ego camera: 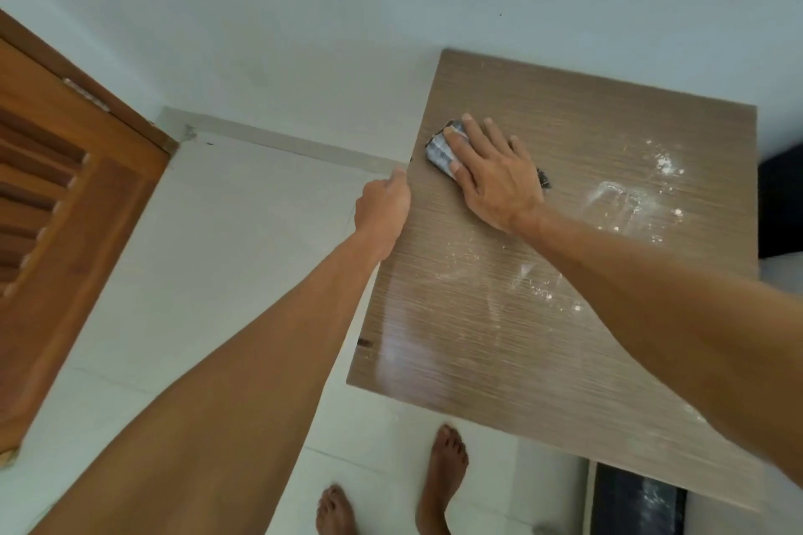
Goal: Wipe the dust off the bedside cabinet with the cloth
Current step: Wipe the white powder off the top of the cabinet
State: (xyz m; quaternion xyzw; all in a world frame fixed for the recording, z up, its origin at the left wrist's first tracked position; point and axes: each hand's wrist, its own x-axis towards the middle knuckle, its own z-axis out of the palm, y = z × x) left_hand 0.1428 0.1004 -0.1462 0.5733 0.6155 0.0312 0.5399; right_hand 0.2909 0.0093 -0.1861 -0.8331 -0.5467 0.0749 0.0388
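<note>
Half the brown wood-grain bedside cabinet (499, 339) looks wiped, judging by white dust (625, 195) left right of the right hand (495, 174), pressed flat, fingers spread, on the folded grey cloth (441, 148), left hand (384, 211) curled at the cabinet's left edge.
</note>
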